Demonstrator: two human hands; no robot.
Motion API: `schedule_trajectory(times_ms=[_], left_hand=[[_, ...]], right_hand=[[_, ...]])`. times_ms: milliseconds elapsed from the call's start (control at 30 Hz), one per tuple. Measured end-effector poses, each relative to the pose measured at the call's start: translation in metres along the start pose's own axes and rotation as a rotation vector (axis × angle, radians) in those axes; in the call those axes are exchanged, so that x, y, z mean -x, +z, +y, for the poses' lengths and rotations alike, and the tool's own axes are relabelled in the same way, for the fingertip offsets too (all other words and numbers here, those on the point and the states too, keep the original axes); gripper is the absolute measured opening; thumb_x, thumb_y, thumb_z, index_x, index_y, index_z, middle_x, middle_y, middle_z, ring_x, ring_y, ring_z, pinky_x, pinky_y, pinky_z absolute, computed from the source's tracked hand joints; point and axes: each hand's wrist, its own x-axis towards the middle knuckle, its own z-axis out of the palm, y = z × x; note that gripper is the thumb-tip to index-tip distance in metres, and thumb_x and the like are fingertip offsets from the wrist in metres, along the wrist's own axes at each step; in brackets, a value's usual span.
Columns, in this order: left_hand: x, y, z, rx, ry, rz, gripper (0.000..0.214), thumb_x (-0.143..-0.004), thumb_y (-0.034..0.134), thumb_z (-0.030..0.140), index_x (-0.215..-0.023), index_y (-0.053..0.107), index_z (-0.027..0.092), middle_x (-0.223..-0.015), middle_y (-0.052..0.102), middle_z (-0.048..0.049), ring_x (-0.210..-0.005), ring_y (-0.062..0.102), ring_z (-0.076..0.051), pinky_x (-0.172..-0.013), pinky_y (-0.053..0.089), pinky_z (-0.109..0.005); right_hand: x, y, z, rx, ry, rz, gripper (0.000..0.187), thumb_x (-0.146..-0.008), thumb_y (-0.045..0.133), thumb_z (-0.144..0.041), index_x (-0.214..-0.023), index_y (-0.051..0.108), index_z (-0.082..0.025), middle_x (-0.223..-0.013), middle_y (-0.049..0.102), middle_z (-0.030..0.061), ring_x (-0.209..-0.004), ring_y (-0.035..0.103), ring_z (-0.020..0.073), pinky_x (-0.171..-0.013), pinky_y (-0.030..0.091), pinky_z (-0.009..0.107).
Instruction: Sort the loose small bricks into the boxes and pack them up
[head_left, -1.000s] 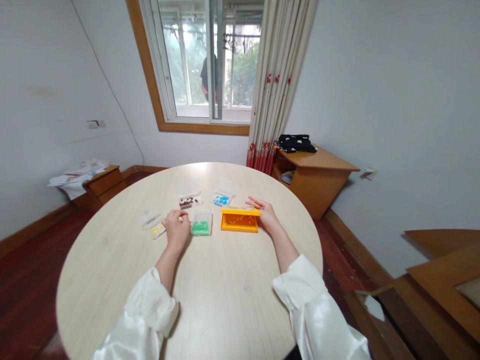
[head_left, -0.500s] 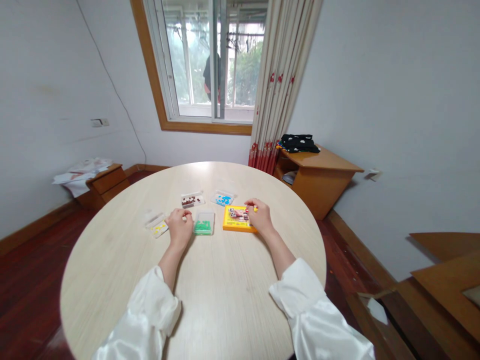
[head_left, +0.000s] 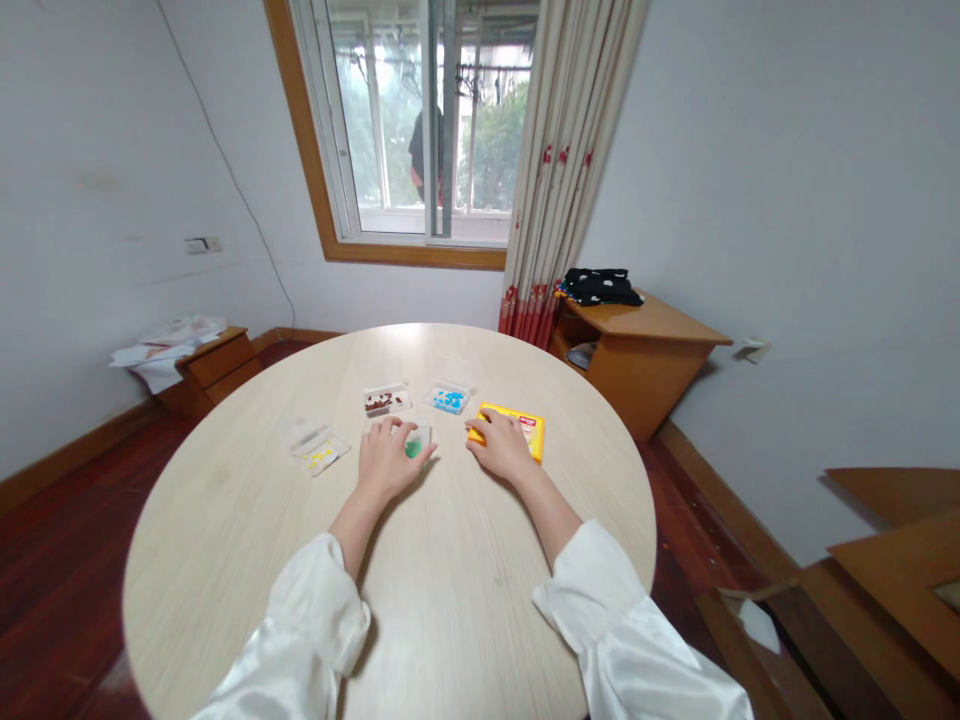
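My left hand (head_left: 386,460) reaches over a small clear plastic box (head_left: 421,436) with green pieces, covering part of it. Its fingers are spread, the thumb at the box's right side; firm contact is not plain. My right hand (head_left: 501,443) lies on a flat yellow box (head_left: 535,440) with a printed top, fingers over it and thumb at its near left edge. Behind the hands are a clear box of dark brown pieces (head_left: 386,400) and a clear box of blue pieces (head_left: 450,397). Left of my left hand, a clear box of yellow pieces (head_left: 320,452) stands with its lid up.
All the boxes are on a round pale wooden table (head_left: 450,580). A wooden cabinet (head_left: 637,350) with folded dark cloth (head_left: 602,286) stands behind it at the right. Papers (head_left: 169,350) lie on a low wooden unit at the left. A window and curtain (head_left: 574,170) are ahead.
My left hand has moved right, from beside the green-piece box to over it, and its fingers have spread. The yellow box has shifted right, with my right hand now across its left part.
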Motion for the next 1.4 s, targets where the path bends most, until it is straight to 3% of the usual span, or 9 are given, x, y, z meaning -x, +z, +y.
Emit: schedule_trajectory(times_ms=[133,300,400,500,667,933,1167,1267,1400], left_hand=[[0.001,-0.002,0.007,-0.069,-0.035,-0.043,0.043,-0.074,0.062,0.053,-0.101,0.067,0.02,-0.107,0.06,-0.0134,-0.096,0.056,-0.032,-0.08,0.042,-0.042],[0.001,0.003,0.008,-0.021,0.018,-0.051,0.048,-0.069,0.065,0.032,-0.116,0.059,0.022,-0.117,0.057,-0.0136,-0.095,0.058,-0.03,-0.082,0.044,-0.042],[0.002,0.007,0.006,0.088,0.085,-0.052,0.058,-0.067,0.065,0.025,-0.123,0.053,0.022,-0.122,0.054,-0.0129,-0.1,0.058,-0.028,-0.088,0.045,-0.042],[0.003,0.009,0.007,0.255,0.198,-0.061,0.064,-0.068,0.063,0.021,-0.13,0.047,0.022,-0.126,0.05,-0.0126,-0.111,0.054,-0.027,-0.095,0.043,-0.042],[0.003,0.007,0.011,0.423,0.306,-0.012,0.066,-0.072,0.059,0.016,-0.135,0.04,0.024,-0.13,0.047,-0.0121,-0.123,0.046,-0.026,-0.103,0.039,-0.044],[0.003,0.003,0.015,0.457,0.314,0.01,0.073,-0.073,0.066,0.025,-0.138,0.034,0.027,-0.136,0.039,-0.0131,-0.128,0.041,-0.029,-0.105,0.037,-0.049],[0.004,0.01,0.007,0.416,0.225,0.032,0.072,-0.074,0.066,0.029,-0.138,0.034,0.027,-0.132,0.041,-0.0127,-0.124,0.042,-0.028,-0.105,0.037,-0.05],[0.004,0.01,0.007,0.414,0.229,0.019,0.069,-0.076,0.063,0.028,-0.138,0.034,0.026,-0.132,0.041,-0.013,-0.124,0.042,-0.028,-0.105,0.037,-0.05],[0.004,0.01,0.006,0.413,0.202,0.008,0.067,-0.077,0.061,0.027,-0.138,0.033,0.026,-0.131,0.041,-0.0127,-0.124,0.041,-0.028,-0.105,0.037,-0.049]], right_hand=[[-0.002,0.001,0.011,0.047,0.116,0.051,0.033,-0.083,0.057,-0.026,-0.114,0.066,-0.019,-0.125,0.056,0.0149,-0.118,0.05,0.0283,-0.101,0.029,0.044],[-0.004,0.005,0.014,0.007,0.183,0.14,0.031,-0.082,0.055,-0.021,-0.111,0.067,-0.017,-0.125,0.056,0.0174,-0.12,0.048,0.0311,-0.102,0.027,0.048],[-0.007,0.011,0.007,-0.201,0.082,0.223,0.03,-0.084,0.052,-0.02,-0.111,0.066,-0.019,-0.126,0.057,0.0144,-0.12,0.049,0.0265,-0.104,0.029,0.047],[-0.008,0.021,-0.004,-0.484,-0.047,0.221,0.034,-0.087,0.047,-0.023,-0.117,0.063,-0.018,-0.119,0.063,0.0123,-0.112,0.057,0.0211,-0.1,0.04,0.039],[-0.008,0.035,-0.019,-0.782,0.061,0.133,0.043,-0.089,0.045,-0.033,-0.128,0.055,-0.018,-0.125,0.062,0.0109,-0.114,0.059,0.0197,-0.1,0.043,0.036],[-0.017,0.026,-0.014,-1.096,0.157,0.213,0.052,-0.075,0.054,-0.025,-0.127,0.056,-0.024,-0.125,0.062,0.0032,-0.104,0.061,0.0176,-0.092,0.048,0.031],[-0.019,-0.003,0.031,-0.886,0.443,0.605,0.048,-0.076,0.044,-0.031,-0.122,0.055,-0.022,-0.113,0.064,0.0035,-0.097,0.059,0.018,-0.086,0.047,0.029],[-0.016,-0.011,0.049,-0.748,0.618,0.593,0.044,-0.078,0.04,-0.031,-0.12,0.054,-0.024,-0.096,0.066,0.0022,-0.083,0.06,0.0188,-0.081,0.046,0.031],[-0.009,-0.019,0.058,-0.404,0.706,0.473,0.04,-0.081,0.038,-0.032,-0.116,0.055,-0.022,-0.09,0.067,0.0075,-0.09,0.057,0.0258,-0.093,0.034,0.045]])
